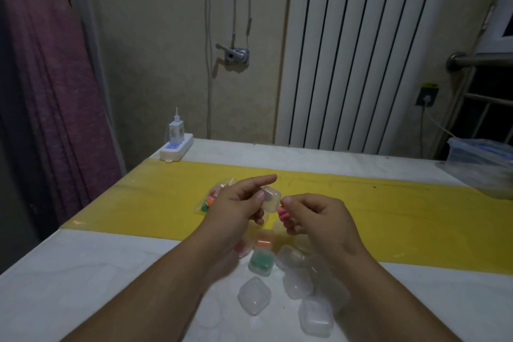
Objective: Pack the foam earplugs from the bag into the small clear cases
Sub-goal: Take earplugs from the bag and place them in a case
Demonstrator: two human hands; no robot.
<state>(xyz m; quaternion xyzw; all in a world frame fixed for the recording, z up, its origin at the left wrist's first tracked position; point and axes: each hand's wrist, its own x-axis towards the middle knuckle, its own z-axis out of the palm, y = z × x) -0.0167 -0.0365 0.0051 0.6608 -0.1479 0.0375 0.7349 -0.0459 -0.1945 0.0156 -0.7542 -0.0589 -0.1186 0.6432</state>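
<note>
Holding a small clear case [270,200] up off the desk [111,272], my left hand [236,203] grasps it with thumb and curled fingers [258,219], index pointing free. The right hand [313,216] pinches a pink earplug [283,214] just beside it, ready, I judge, to press in. The bag [212,200] lies behind the left hand within easy reach; the orange-filled case [263,240] and green-filled case [261,262] sit below, with the empty cases [254,296] nearest me
</note>
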